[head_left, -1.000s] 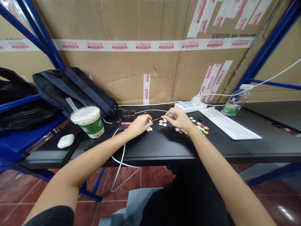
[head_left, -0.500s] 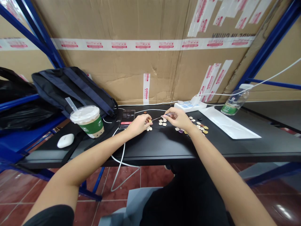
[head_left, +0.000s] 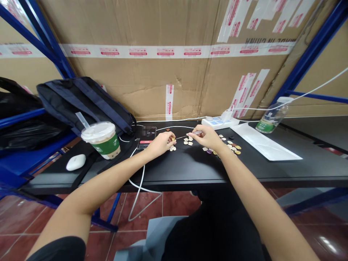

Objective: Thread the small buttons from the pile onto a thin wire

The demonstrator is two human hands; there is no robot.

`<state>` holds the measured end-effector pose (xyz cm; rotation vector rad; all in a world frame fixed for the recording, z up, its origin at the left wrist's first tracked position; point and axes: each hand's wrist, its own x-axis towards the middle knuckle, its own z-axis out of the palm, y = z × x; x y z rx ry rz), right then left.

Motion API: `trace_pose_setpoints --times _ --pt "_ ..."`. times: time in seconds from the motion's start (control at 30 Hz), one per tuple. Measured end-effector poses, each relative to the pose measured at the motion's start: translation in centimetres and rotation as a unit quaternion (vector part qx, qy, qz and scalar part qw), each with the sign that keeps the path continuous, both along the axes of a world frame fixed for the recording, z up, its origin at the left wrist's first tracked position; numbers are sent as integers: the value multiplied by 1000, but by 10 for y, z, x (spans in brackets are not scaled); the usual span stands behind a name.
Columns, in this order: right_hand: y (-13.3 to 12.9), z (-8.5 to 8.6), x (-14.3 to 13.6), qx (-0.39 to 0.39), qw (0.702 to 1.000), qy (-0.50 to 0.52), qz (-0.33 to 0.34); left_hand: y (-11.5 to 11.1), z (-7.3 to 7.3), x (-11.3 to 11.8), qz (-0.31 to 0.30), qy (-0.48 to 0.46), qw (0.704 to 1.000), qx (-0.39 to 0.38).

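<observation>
On the dark counter, a thin tool meets a yellow piece between two hands

At the middle of the counter [head_left: 185, 168], the left hand [head_left: 162, 143] pinches a small yellow piece [head_left: 173, 139] in the fingertips, its grip closed around it. The right hand [head_left: 208, 137] grasps a thin tool [head_left: 181, 137] by the handle, thumb and fingers together, the slender shaft pointing left to the yellow piece; whether the tip touches it or goes into it is too small to tell.

Just below the left fingertips lie a few pale pieces [head_left: 174, 148], and between the hands sits a small cluster of cream pieces [head_left: 186, 143]. Around the right wrist, mixed pieces [head_left: 237, 152] in cream, yellow and purple are scattered, partly hidden by the forearm.

Just beside the left hand lies a phone [head_left: 149, 133]. Behind the right hand is a white power strip [head_left: 217, 125], with a white packet [head_left: 268, 143] and a clear bottle [head_left: 269, 121] farther right. A lidded drink cup [head_left: 106, 146] stands well to the left, near a backpack [head_left: 87, 101].
</observation>
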<state>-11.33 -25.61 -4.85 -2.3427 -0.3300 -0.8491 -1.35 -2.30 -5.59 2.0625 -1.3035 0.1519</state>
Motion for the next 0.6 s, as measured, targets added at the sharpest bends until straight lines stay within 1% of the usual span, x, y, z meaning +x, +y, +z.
trace_pose_setpoints --times 0.27,0.4,0.6 --pt "0 -1 1 6 1000 -10 8 0 0 0 -1 -2 1000 -4" --pt "0 1 0 -3 1000 -6 5 0 1 -1 5 -1 1000 -2" --pt "-1 1 1 5 1000 -19 21 -1 2 -2 0 14 1000 0"
